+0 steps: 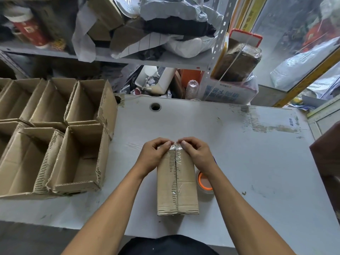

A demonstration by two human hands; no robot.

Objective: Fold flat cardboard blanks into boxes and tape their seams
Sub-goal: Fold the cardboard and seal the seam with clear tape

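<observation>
Both forearms reach forward from the near edge of the bench [239, 144] to a closed cardboard box [177, 183] lying lengthwise near the middle of that edge. Clear tape [178, 188] runs along its centre seam, wrinkled in places, and wraps over the far end. The left hand [153, 153] has its fingers curled over the far left corner of the box, thumb pressing on the tape end there; the right hand [196, 153] mirrors it on the far right corner, fingers curled over the edge and thumb pressing beside the seam. Judging from this, the step in hand is smoothing the tape down over the far end.

A tape roll [204, 182] with an orange core lies just beside the box on its right, partly under the right forearm. At the left edge of the bench stand several open folded boxes [73, 144], packed touching one another. A shelf [128, 57] of bags and clutter rises behind the far edge.

What could go wrong: the wrinkles along the seam suggest the tape has not bonded evenly, so it may lift or let the flaps gape if not pressed flat. Pressing hard at the far end alone could tip or slide the box toward the near edge. The right forearm could also knock the roll when drawn back.
</observation>
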